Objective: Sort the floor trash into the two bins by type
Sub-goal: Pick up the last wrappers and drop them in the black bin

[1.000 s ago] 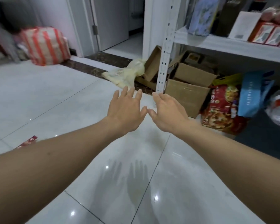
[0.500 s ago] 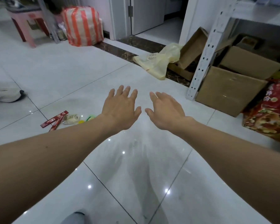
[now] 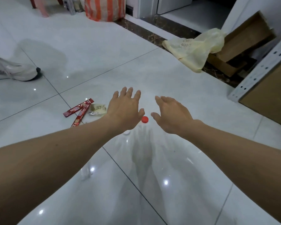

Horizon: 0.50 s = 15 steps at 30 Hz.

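Hovering above the red cap (image 3: 144, 119), left hand (image 3: 125, 109) and right hand (image 3: 172, 115) spread wide, holding nothing.

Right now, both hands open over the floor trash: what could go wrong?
1. The red cap lies loose on the glossy tile floor between the left hand and the right hand; a pinch may send it skidding.
2. The left forearm partly covers a white round piece and the red wrappers; they could be missed.
3. No bin is in view, so carried pieces may be dropped or mis-sorted.
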Each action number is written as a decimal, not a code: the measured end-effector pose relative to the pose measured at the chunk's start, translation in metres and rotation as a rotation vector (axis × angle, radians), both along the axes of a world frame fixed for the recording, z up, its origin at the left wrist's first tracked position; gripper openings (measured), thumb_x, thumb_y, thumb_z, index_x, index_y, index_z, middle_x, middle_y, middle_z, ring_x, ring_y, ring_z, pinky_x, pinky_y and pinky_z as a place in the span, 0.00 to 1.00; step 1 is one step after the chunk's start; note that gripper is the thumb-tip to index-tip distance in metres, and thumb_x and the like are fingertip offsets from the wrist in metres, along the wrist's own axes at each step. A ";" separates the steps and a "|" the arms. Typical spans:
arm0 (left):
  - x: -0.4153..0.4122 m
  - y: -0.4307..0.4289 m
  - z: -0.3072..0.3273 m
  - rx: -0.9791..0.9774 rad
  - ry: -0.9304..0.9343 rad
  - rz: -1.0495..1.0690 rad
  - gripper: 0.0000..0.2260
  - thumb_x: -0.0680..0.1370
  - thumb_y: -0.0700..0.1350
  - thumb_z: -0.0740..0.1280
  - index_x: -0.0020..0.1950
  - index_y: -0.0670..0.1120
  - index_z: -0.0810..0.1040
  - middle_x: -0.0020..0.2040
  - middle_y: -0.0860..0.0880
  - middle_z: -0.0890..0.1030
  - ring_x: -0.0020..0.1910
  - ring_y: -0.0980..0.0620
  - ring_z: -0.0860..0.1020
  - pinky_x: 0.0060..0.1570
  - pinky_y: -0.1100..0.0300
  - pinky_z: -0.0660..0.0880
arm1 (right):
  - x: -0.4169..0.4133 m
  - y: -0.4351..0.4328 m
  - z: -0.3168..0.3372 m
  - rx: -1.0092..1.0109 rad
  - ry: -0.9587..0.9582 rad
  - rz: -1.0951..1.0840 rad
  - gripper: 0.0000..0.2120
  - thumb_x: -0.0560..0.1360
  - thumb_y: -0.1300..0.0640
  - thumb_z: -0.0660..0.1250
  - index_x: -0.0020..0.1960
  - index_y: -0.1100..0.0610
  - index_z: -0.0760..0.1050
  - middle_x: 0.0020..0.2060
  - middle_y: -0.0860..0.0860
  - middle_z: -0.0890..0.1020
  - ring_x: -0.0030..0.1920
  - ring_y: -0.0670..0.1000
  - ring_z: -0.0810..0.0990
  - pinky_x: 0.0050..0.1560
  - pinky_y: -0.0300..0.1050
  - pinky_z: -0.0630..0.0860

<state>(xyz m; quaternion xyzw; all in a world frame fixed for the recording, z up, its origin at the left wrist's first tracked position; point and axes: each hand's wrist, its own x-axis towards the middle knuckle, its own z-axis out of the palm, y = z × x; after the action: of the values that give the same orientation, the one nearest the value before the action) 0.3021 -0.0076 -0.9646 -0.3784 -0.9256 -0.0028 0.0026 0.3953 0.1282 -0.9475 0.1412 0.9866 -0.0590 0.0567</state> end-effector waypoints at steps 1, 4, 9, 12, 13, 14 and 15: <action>-0.006 -0.006 -0.007 -0.003 -0.015 0.006 0.30 0.81 0.58 0.54 0.78 0.46 0.51 0.78 0.42 0.55 0.77 0.43 0.52 0.74 0.46 0.53 | -0.006 -0.004 -0.006 -0.005 -0.009 0.002 0.29 0.81 0.45 0.57 0.77 0.57 0.54 0.70 0.54 0.69 0.71 0.55 0.64 0.67 0.49 0.64; -0.021 -0.024 -0.027 -0.025 -0.042 0.011 0.31 0.80 0.58 0.55 0.79 0.46 0.51 0.78 0.42 0.56 0.77 0.42 0.53 0.74 0.46 0.55 | -0.022 -0.016 -0.025 -0.018 -0.037 0.018 0.29 0.81 0.45 0.56 0.77 0.57 0.54 0.69 0.53 0.69 0.70 0.55 0.65 0.66 0.48 0.65; -0.039 -0.045 -0.057 -0.050 -0.122 0.005 0.31 0.80 0.57 0.57 0.78 0.47 0.51 0.77 0.42 0.57 0.76 0.43 0.55 0.73 0.48 0.56 | -0.039 -0.022 -0.048 -0.057 -0.123 0.000 0.29 0.81 0.46 0.55 0.78 0.56 0.53 0.72 0.53 0.67 0.73 0.55 0.62 0.68 0.49 0.63; -0.042 -0.043 -0.076 -0.046 -0.202 -0.051 0.32 0.78 0.57 0.61 0.78 0.48 0.53 0.76 0.42 0.60 0.74 0.43 0.59 0.69 0.49 0.61 | -0.045 -0.021 -0.057 -0.058 -0.150 -0.013 0.27 0.81 0.47 0.56 0.76 0.57 0.57 0.69 0.53 0.69 0.71 0.55 0.65 0.65 0.50 0.66; -0.042 -0.041 -0.083 -0.044 -0.219 -0.064 0.32 0.78 0.57 0.62 0.78 0.49 0.54 0.75 0.43 0.62 0.72 0.43 0.61 0.67 0.50 0.64 | -0.046 -0.020 -0.060 -0.056 -0.160 -0.019 0.26 0.81 0.47 0.57 0.75 0.57 0.58 0.68 0.53 0.70 0.70 0.56 0.66 0.64 0.50 0.67; -0.041 -0.039 -0.089 -0.039 -0.234 -0.070 0.32 0.77 0.57 0.64 0.77 0.49 0.56 0.73 0.43 0.65 0.71 0.43 0.63 0.66 0.50 0.65 | -0.048 -0.019 -0.063 -0.055 -0.168 -0.023 0.25 0.81 0.47 0.57 0.74 0.57 0.59 0.68 0.53 0.71 0.69 0.56 0.67 0.62 0.51 0.69; -0.040 -0.037 -0.095 -0.033 -0.249 -0.074 0.31 0.77 0.57 0.65 0.76 0.49 0.59 0.71 0.43 0.67 0.69 0.43 0.65 0.63 0.50 0.67 | -0.049 -0.017 -0.066 -0.055 -0.175 -0.025 0.25 0.81 0.47 0.57 0.74 0.57 0.59 0.67 0.53 0.71 0.68 0.56 0.68 0.60 0.51 0.70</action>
<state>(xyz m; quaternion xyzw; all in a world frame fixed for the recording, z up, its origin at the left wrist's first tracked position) 0.2620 -0.0442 -1.0594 -0.4091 -0.9041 -0.0344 -0.1188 0.3461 0.1108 -1.0138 0.1567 0.9740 -0.0740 0.1458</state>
